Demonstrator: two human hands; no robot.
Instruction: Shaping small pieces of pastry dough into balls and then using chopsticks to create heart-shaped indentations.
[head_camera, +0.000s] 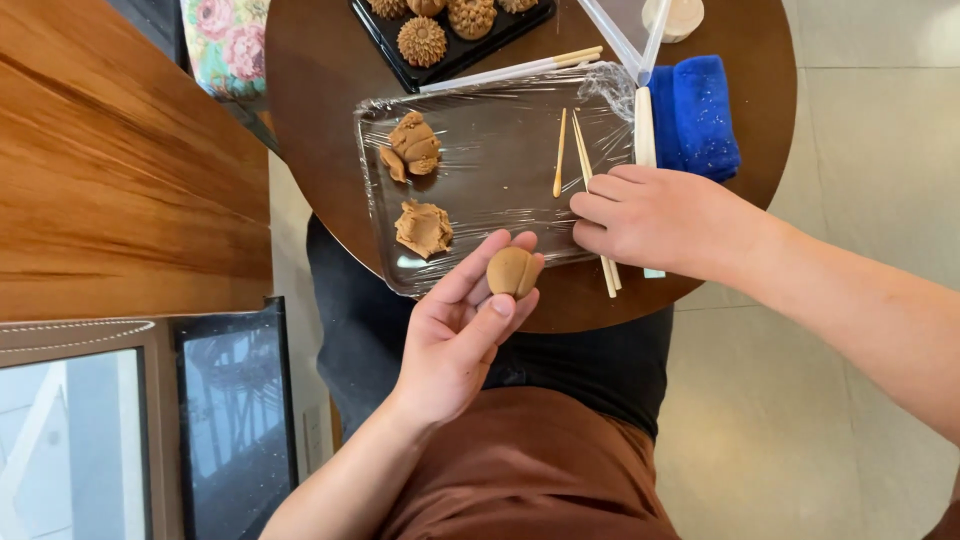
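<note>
A small brown dough ball (512, 271) is pinched in the grip of the left hand (460, 335), fingers and thumb closed around it, and is held just above the counter's (330, 70) near edge. The right hand (655, 220) is laid knuckles-up on the wooden sticks (585, 165) at the near right corner of the wrapped tray (500, 190); whether a stick is clasped cannot be told. The sticks run from far to near, and lie just right of the ball, nearer the right hand.

Black tray (400, 62) cut off by top edge; right hand (655, 220) covers stick ends.
</note>
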